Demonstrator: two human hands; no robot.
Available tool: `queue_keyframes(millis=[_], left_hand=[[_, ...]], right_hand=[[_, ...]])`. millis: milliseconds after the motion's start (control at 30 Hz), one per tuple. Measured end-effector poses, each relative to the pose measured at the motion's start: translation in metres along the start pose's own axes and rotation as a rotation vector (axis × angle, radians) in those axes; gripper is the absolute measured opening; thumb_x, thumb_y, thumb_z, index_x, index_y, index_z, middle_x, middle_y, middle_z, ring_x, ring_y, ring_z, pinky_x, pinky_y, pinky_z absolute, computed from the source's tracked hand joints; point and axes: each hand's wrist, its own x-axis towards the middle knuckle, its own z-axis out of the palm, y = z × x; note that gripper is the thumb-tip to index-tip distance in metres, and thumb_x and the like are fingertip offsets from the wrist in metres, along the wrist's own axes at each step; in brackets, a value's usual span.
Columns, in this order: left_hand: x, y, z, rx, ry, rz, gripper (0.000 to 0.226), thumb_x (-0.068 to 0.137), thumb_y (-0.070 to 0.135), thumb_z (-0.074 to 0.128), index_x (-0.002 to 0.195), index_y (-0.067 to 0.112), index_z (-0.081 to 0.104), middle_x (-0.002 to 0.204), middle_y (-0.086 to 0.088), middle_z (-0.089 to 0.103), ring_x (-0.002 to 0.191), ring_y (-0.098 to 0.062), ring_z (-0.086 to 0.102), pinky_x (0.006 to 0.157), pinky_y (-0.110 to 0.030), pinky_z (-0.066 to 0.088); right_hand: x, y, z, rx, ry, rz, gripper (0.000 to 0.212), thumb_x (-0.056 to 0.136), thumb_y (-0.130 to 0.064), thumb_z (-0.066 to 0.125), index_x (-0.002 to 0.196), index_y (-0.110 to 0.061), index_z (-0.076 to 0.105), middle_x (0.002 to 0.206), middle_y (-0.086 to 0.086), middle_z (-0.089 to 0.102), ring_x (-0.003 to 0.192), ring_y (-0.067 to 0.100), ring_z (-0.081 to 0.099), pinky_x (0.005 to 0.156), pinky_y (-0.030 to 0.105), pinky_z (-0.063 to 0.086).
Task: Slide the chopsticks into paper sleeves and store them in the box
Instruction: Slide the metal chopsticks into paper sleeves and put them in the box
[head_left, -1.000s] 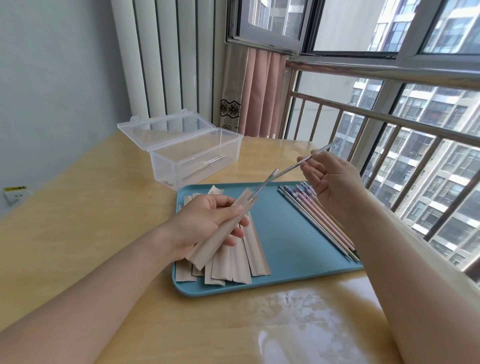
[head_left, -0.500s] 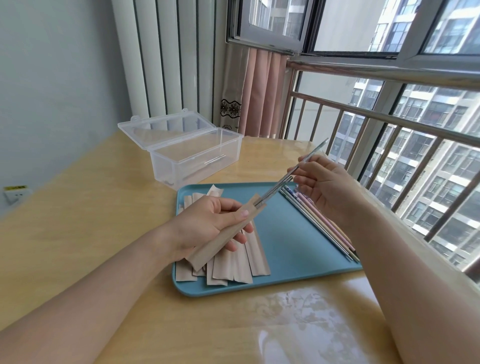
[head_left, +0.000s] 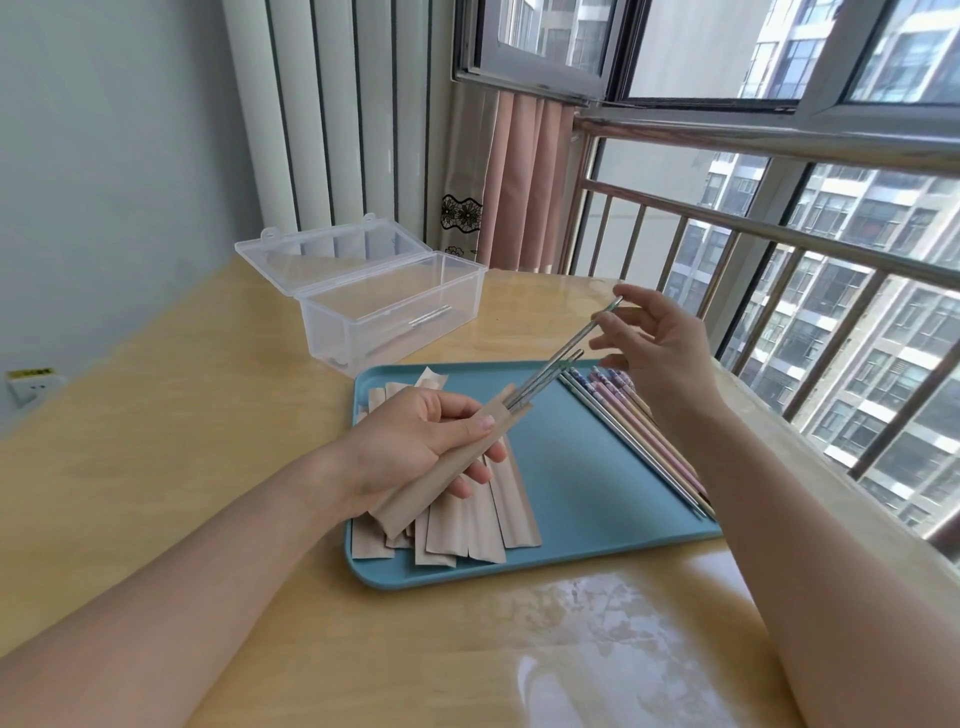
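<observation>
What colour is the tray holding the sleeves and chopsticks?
Light blue tray, a plain solid colour, seen in the head view.

Both bare forearms reach into view from the near edge and converge toward the middle. The left hand (head_left: 415, 447) is raised with its back turned left and up, its fingers curled under a paper sleeve (head_left: 447, 467) and the thumb lying flat along the sleeve's upper face, pinning it at a slant that rises to the far right. The right hand (head_left: 660, 348) is held higher and farther, wrist bent, palm facing left. Its thumb and forefinger pinch the far top end of a chopstick (head_left: 571, 353) whose lower end sits in the sleeve's mouth, while the other fingers spread loosely below, slightly bent, touching nothing.
</observation>
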Motion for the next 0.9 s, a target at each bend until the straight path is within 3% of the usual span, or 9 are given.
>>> queue_keyframes(millis=[167, 533, 700, 800, 833, 900], left_hand=[[0.001, 0.0, -0.001, -0.028, 0.008, 0.013, 0.024, 0.098, 0.019, 0.059, 0.105, -0.001, 0.071, 0.093, -0.014, 0.074, 0.067, -0.013, 0.066, 0.054, -0.024, 0.054], [0.002, 0.0, -0.004, -0.031, 0.014, 0.013, 0.024, 0.098, 0.019, 0.059, 0.104, -0.001, 0.071, 0.091, -0.011, 0.074, 0.067, -0.012, 0.066, 0.054, -0.023, 0.054], [0.001, 0.002, -0.007, -0.021, -0.02, 0.005, 0.026, 0.098, 0.02, 0.058, 0.104, -0.001, 0.07, 0.092, -0.011, 0.073, 0.068, -0.012, 0.066, 0.055, -0.024, 0.055], [-0.001, 0.009, -0.015, -0.116, -0.043, -0.02, 0.04, 0.099, 0.036, 0.053, 0.109, 0.001, 0.068, 0.101, -0.016, 0.074, 0.079, -0.022, 0.071, 0.061, -0.029, 0.058], [0.0, 0.012, -0.021, -0.188, 0.001, -0.026, 0.045, 0.098, 0.042, 0.05, 0.111, 0.003, 0.067, 0.105, -0.019, 0.073, 0.084, -0.027, 0.072, 0.062, -0.032, 0.059], [0.006, 0.013, -0.039, -0.252, 0.24, 0.029, 0.045, 0.1, 0.048, 0.046, 0.108, 0.008, 0.067, 0.105, -0.02, 0.073, 0.084, -0.03, 0.072, 0.061, -0.035, 0.061]], right_hand=[[-0.002, 0.001, 0.003, 0.037, -0.054, 0.064, 0.015, 0.096, -0.009, 0.064, 0.108, -0.006, 0.072, 0.088, 0.009, 0.075, 0.075, 0.017, 0.072, 0.064, 0.025, 0.057], [-0.008, 0.001, 0.01, 0.089, -0.239, 0.193, 0.015, 0.089, -0.01, 0.071, 0.1, 0.001, 0.074, 0.075, 0.012, 0.07, 0.06, 0.016, 0.064, 0.057, 0.022, 0.056], [-0.011, 0.0, 0.016, 0.295, -0.303, 0.352, 0.004, 0.092, -0.007, 0.065, 0.092, -0.002, 0.066, 0.066, 0.011, 0.066, 0.053, 0.013, 0.064, 0.053, 0.019, 0.056], [-0.012, -0.003, 0.022, 0.41, -0.295, 0.396, 0.005, 0.094, -0.005, 0.062, 0.09, -0.002, 0.064, 0.066, 0.012, 0.062, 0.053, 0.014, 0.066, 0.056, 0.019, 0.058], [-0.01, -0.006, 0.024, 0.455, -0.242, 0.394, 0.006, 0.094, -0.004, 0.061, 0.091, 0.0, 0.064, 0.066, 0.012, 0.062, 0.053, 0.013, 0.065, 0.057, 0.019, 0.059], [0.002, -0.015, 0.027, 0.539, -0.111, 0.388, 0.01, 0.095, -0.004, 0.061, 0.098, 0.005, 0.063, 0.069, 0.012, 0.063, 0.054, 0.013, 0.066, 0.06, 0.019, 0.06]])
